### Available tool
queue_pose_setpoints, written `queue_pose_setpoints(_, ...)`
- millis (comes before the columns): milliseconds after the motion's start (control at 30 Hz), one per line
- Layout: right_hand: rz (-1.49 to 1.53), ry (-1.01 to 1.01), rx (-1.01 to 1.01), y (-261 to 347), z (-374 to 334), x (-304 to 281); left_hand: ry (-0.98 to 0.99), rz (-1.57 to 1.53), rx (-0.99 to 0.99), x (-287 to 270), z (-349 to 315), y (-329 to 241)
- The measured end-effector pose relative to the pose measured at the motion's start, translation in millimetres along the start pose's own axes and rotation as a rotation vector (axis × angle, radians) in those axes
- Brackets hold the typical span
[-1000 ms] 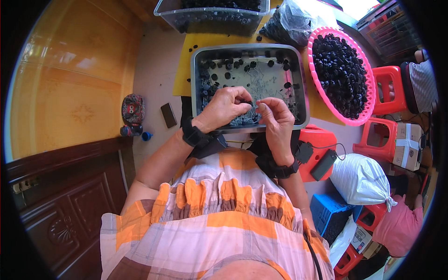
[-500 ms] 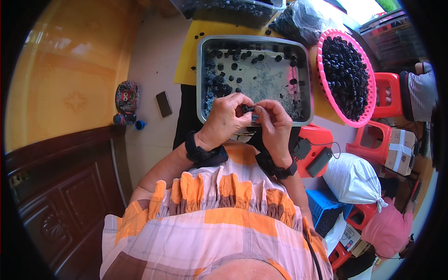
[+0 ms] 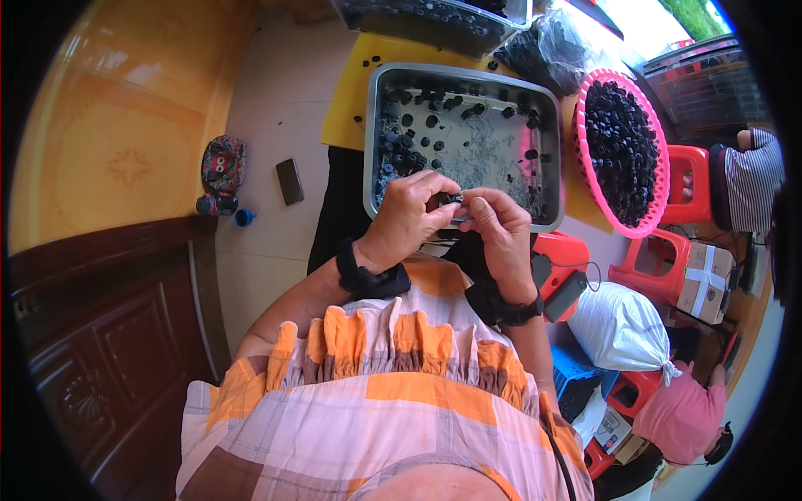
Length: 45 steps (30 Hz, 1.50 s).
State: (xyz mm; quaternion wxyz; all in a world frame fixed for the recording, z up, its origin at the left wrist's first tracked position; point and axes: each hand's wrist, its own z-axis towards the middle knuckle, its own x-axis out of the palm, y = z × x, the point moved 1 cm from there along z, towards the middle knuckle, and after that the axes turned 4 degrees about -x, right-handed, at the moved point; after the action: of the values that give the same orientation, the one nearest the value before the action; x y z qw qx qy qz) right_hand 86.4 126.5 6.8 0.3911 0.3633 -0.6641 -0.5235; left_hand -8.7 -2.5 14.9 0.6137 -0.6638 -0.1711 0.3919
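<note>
Phone (image 3: 289, 181): dark, flat on the pale floor (image 3: 267, 100) at ten o'clock.
Patterned bag (image 3: 224, 160): farther out at ten o'clock, beside the yellow wood panel (image 3: 125, 108).
Blue cup (image 3: 244, 218): between nine and ten o'clock, near the bag.
Panelled door (image 3: 117, 351): dark brown, eight o'clock.
Taped carton (image 3: 703, 294): three o'clock, just beside a red stool (image 3: 668, 280).
White sack (image 3: 614, 321): tied, between three and four o'clock.
Striped top (image 3: 752, 179): on a person between two and three o'clock.
Pink top (image 3: 678, 413): another person, four o'clock.

Both hands, the bare left hand (image 3: 405, 213) and bare right hand (image 3: 507, 238), are now seen nearer the close rim of the silver rectangular metal tray (image 3: 555, 184); the small black rounded piece (image 3: 449, 199), largely covered by fingers a second earlier, is exposed.
</note>
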Motion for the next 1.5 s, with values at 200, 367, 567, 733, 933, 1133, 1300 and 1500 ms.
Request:
queue_pose_setpoints(200,0.233,0.028,0.195,-5.8,-0.6,-3.5,0.064,-0.165,-0.048,-1.5,0.7,6.7)
queue_pose_setpoints(367,0.375,0.026,0.243,-5.3,-0.4,-7.3,0.113,-0.257,-0.04,0.3,1.0,11.8)
queue_pose_setpoints(567,0.448,0.005,0.173,-5.0,-1.4,-5.5,0.175,-0.621,-0.275,-0.5,1.5,19.8)
queue_pose_setpoints(733,0.442,-0.041,0.112,-6.0,-2.1,-10.2,0.245,-0.683,-0.317,-4.1,3.8,14.0)
queue_pose_setpoints(933,0.482,-0.06,0.093,-4.2,-3.6,-10.3,0.26,-0.658,-0.331,-4.3,4.6,12.9)
queue_pose_setpoints(1133,0.365,-0.077,0.036,-1.4,-2.6,-10.9,0.221,-0.61,-0.313,-0.9,5.2,17.6)
queue_pose_setpoints(1300,0.285,-0.049,0.001,-2.6,-3.9,-13.1,0.221,-0.611,-0.308,1.3,7.1,18.4)
queue_pose_setpoints(1500,0.158,-0.179,-0.041,6.7,-7.5,-7.9,0.24,-0.728,-0.354,2.4,5.5,21.3)
